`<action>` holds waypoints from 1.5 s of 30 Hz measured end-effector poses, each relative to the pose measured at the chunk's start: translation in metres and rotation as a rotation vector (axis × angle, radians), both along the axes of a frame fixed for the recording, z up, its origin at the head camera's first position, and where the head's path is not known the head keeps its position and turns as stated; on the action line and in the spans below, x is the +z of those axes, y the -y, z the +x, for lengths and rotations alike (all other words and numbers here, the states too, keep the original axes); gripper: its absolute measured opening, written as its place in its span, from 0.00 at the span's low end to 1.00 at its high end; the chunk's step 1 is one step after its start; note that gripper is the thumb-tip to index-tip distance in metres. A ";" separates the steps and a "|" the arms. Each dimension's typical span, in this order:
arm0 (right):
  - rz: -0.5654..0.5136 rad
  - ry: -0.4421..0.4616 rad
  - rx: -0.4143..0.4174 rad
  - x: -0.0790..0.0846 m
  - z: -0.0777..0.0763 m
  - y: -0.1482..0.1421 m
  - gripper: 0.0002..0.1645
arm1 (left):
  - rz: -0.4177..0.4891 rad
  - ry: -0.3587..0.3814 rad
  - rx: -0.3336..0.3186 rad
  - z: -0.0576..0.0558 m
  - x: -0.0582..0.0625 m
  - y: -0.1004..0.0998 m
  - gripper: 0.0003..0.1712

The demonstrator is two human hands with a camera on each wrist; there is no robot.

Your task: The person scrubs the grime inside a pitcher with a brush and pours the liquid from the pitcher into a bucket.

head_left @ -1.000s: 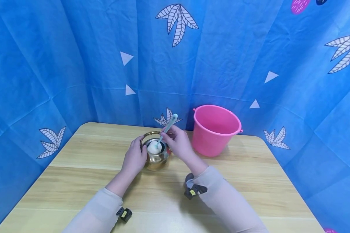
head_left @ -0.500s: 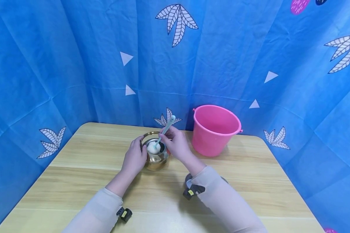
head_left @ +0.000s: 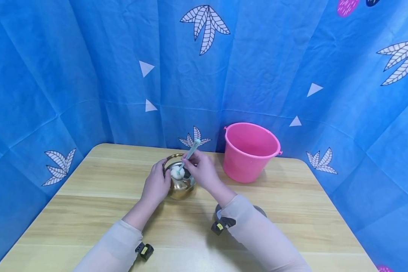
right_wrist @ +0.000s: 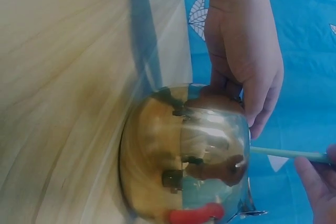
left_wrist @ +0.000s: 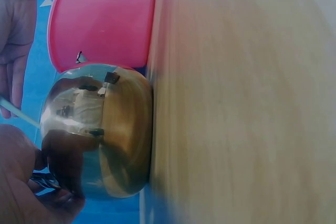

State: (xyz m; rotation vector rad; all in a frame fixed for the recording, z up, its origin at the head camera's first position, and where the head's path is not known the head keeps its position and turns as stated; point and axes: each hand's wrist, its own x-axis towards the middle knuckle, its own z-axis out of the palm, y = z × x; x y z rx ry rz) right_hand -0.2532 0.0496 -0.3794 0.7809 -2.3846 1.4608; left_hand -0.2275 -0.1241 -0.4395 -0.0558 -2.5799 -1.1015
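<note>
A shiny gold kettle (head_left: pixel 181 189) stands uncovered on the table, its loop handle (head_left: pixel 174 156) raised. My left hand (head_left: pixel 157 183) grips its left side at the rim and handle base, thumb near the opening. Between thumb and fingers of my right hand (head_left: pixel 204 170) is the pale green handle of a brush (head_left: pixel 192 148), slanting down into the kettle. Its round white head (head_left: pixel 177 172) shows in the kettle's mouth, towards the left of the opening. A red part (right_wrist: pixel 197 213) sticks out low on the kettle's side in the right wrist view.
A pink bucket (head_left: pixel 248 166) stands at the back right of the wooden table (head_left: pixel 88 211). Partly hidden under my right forearm lies a round grey lid-like thing (head_left: pixel 259 210). Blue patterned cloth (head_left: pixel 197 83) hangs behind and at both sides.
My right hand has shifted slightly left, and the top of the brush handle has come down and leftward. The white head moved a little left in the kettle; my left hand stayed in place.
</note>
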 end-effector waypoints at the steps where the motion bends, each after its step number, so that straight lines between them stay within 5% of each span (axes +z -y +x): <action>1: 0.005 -0.001 -0.003 0.000 0.000 0.000 0.03 | 0.000 0.003 -0.001 0.000 0.000 0.000 0.28; 37: 0.193 -0.045 -0.024 0.001 0.006 0.000 0.07 | 0.014 0.015 0.001 0.001 0.002 -0.001 0.28; 45: 0.250 -0.139 0.003 0.001 0.011 0.001 0.04 | 0.002 -0.012 0.003 0.001 0.000 -0.001 0.28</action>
